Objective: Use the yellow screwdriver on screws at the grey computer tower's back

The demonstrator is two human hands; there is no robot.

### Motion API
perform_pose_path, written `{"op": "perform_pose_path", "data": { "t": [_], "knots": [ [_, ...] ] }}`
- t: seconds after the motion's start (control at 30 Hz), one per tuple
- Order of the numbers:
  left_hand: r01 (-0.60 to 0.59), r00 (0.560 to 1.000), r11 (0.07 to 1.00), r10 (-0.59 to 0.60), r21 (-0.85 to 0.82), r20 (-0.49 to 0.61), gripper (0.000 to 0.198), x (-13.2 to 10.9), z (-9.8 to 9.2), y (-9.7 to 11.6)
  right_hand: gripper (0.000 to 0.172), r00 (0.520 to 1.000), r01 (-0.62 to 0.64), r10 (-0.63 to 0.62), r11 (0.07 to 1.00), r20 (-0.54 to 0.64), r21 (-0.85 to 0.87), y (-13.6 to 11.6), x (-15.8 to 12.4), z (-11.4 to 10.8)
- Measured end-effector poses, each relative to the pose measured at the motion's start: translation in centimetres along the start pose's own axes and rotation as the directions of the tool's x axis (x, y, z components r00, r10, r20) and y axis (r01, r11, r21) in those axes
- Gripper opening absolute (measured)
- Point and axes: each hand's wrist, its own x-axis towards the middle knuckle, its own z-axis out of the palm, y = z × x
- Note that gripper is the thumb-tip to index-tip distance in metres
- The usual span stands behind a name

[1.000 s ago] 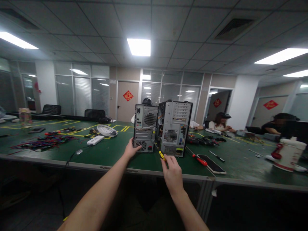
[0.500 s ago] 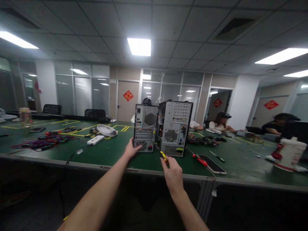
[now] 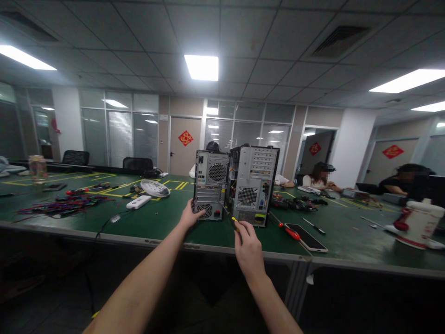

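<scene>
- Room: a broad office under a panelled ceiling point(image 3: 243, 28), with glass partitions point(image 3: 118, 134) at the far side.
- Table point(image 3: 167, 218): long and green, crossing the whole scene.
- People: two co-workers point(image 3: 316, 180) sit at the far right.
- Right case point(image 3: 247, 160): upright, rear face near. Its left side looks open, cables showing inside, so some uncovering seems done there.
- Left case point(image 3: 210, 185): upright, just beside it, the piece in hand. Its rear looks whole, fan grille and slots in place, so work here seems partway at most.
- Wires point(image 3: 66, 204): a loose tangle at the left.
- Right hand point(image 3: 249, 248): thumb and fingers pinched closed round the yellow screwdriver point(image 3: 233, 220), its shaft pointing at the left case's lower right edge. Whether the tip touches, or any screw is in or out, is too small to tell.
- Left hand point(image 3: 190, 215): thumb spread on the left case's lower rear, fingers hidden beyond its left side; whether it grips or only braces, I cannot tell.
- Phone point(image 3: 306, 237): lies near, right of the cases.
- Red screwdriver point(image 3: 291, 233): beside the phone, unused for now.
</scene>
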Motion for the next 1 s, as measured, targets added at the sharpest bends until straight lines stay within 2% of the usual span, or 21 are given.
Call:
{"op": "perform_pose_path", "data": {
  "t": [0.17, 0.33, 0.57, 1.0],
  "knots": [
    [-0.005, 1.0, 1.0, 0.005, 0.005, 0.005, 0.087, 0.26, 0.15, -0.49, 0.034, 0.999, 0.018, -0.019, 0.999, 0.028, 0.04, -0.3, 0.13, -0.26],
    [-0.007, 1.0, 1.0, 0.006, 0.012, 0.01, 0.088, 0.32, 0.15, -0.67, 0.033, 1.0, -0.008, 0.008, 0.999, 0.006, 0.033, 0.13, -0.03, -0.19],
    [-0.002, 1.0, 1.0, 0.002, 0.013, 0.009, 0.087, 0.13, 0.07, -0.35, 0.041, 0.999, -0.044, 0.044, 0.999, -0.004, -0.001, 0.6, -0.12, 0.01],
    [-0.008, 1.0, 1.0, 0.008, -0.026, -0.001, 0.088, 0.11, 0.05, -0.29, 0.028, 0.998, -0.046, 0.048, 0.998, -0.046, 0.046, 0.12, 0.14, -0.07]
  ]
}}
